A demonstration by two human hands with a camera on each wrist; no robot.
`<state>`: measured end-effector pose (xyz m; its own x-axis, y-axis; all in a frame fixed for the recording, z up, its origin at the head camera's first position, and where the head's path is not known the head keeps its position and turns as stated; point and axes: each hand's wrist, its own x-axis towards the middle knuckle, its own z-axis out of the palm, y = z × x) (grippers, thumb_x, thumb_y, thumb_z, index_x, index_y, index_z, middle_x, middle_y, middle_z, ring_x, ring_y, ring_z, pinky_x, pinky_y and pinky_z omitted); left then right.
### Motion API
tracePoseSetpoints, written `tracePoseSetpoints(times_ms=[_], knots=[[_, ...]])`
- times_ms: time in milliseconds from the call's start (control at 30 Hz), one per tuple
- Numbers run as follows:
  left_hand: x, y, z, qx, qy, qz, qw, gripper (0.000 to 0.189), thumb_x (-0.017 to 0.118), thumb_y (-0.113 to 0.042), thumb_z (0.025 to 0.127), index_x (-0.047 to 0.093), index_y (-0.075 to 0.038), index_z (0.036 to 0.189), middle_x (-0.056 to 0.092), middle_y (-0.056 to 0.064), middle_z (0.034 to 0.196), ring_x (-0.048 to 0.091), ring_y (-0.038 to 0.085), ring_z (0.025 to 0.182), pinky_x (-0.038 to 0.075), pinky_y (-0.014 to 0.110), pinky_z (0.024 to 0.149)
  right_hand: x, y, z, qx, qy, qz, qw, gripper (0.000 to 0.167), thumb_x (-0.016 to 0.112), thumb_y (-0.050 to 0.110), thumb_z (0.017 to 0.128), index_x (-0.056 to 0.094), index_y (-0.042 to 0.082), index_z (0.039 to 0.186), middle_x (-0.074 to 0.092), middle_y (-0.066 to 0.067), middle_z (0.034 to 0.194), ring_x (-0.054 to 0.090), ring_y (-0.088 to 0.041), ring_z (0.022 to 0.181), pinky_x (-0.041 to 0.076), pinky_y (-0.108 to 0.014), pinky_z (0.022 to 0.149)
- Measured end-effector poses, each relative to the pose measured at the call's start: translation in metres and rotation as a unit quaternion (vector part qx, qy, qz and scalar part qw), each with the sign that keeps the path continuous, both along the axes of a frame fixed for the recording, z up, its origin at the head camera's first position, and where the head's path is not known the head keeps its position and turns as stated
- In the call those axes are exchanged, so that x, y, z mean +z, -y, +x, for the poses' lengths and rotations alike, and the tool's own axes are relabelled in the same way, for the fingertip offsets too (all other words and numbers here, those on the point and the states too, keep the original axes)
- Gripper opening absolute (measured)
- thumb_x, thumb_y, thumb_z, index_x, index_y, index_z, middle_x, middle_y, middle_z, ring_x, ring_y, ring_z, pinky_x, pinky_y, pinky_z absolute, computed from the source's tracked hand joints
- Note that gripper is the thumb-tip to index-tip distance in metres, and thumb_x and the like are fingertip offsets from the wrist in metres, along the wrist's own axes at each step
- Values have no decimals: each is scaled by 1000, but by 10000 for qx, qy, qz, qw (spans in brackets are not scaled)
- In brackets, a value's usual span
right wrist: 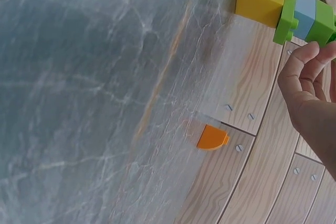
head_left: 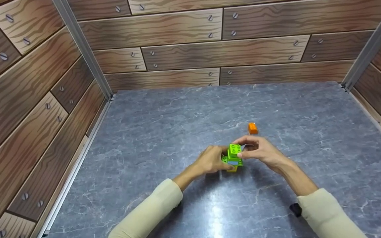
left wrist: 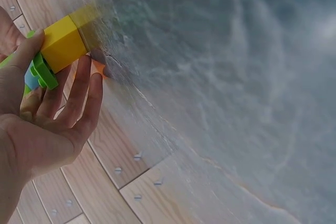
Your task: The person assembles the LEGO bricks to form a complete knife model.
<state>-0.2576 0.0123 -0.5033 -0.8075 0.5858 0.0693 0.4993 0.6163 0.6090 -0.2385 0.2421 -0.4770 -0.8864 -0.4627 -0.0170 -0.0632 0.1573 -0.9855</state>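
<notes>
**Toy brick tower (head_left: pixel 233 158) between the left hand (head_left: pixel 210 160) and the right hand (head_left: pixel 265 152)**

The little tower stands up on the grey table (head_left: pixel 164 125), in front of the person; the left hand has it low down, and the right hand has it at the top.

At the bottom is a yellow brick (left wrist: pixel 63 40); next comes a thin green plate (right wrist: pixel 285 23) that sticks out at the sides; then there is a light blue brick (right wrist: pixel 305 11), with green above it; the top green brick (head_left: pixel 235 147) shows four round bumps.

The left fingers are closed around the tower; the thumb is on the near side, on the yellow brick right by the green plate, and other fingers are on the far side, so the tower sits between them; two outer fingers reach out past the bricks, close to the table.

The right fingers make a small pinch on the top green brick; the thumb touches its near right corner, and the pointing finger bends around to the back; the right wrist view cuts off the top of the tower.

An orange brick (head_left: pixel 252 128) with a sloped side lies on the table, just past the right hand and apart from the tower; a small black thing (head_left: pixel 295 210) is by the right sleeve (head_left: pixel 329 213); walls (head_left: pixel 177 29) with a wood plank pattern go around the table.
</notes>
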Motion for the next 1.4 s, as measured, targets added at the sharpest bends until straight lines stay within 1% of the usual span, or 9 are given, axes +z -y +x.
tracePoseSetpoints(times_ms=[167,400,667,933,1067,1267,1400], knots=[[-1,0,0,-1,-41,6,10000,40,92,-28,79,76,-13,112,76,-5,91,63,4,77,52,21,72,1,1,0,58,-22,-27,10000,41,80,11,90,67,1,128,66,-12,119,63,-17,86,57,-36,82],[-1,0,-1,2,-74,-35,10000,38,92,-30,79,76,-14,109,74,-7,88,61,2,74,51,19,69,1,2,1,95,-31,-44,9999,40,80,9,90,66,0,126,66,-16,117,64,-16,85,58,-35,81],[0,0,-1,-36,-184,-1,9998,40,93,-30,78,76,-14,110,75,-6,90,63,3,75,51,20,69,1,4,1,29,-66,62,10000,38,80,11,91,67,2,126,65,-13,119,64,-17,86,59,-37,81],[1,0,1,-52,-75,3,10000,42,93,-29,78,76,-13,113,77,-4,93,65,5,78,52,21,73,1,6,3,171,-140,25,9998,38,78,8,92,64,-2,126,63,-19,120,66,-18,84,61,-42,80],[1,0,1,-34,-45,0,10000,42,93,-31,78,76,-14,113,77,-4,93,65,5,78,52,21,72,3,7,4,180,-81,0,9998,37,78,8,92,64,-2,125,65,-17,117,66,-17,81,60,-44,79],[1,-1,0,-17,20,-35,10000,42,93,-31,79,76,-14,113,77,-4,94,65,3,78,52,19,71,5,7,4,136,9,31,9999,37,79,8,90,66,-1,124,67,-15,117,64,-17,76,60,-40,75],[0,-2,0,12,94,-96,9999,42,93,-32,79,75,-13,112,78,-3,97,65,3,78,52,19,70,7,7,4,144,100,91,9998,37,79,10,91,66,0,123,67,-17,115,64,-20,73,59,-38,72]])
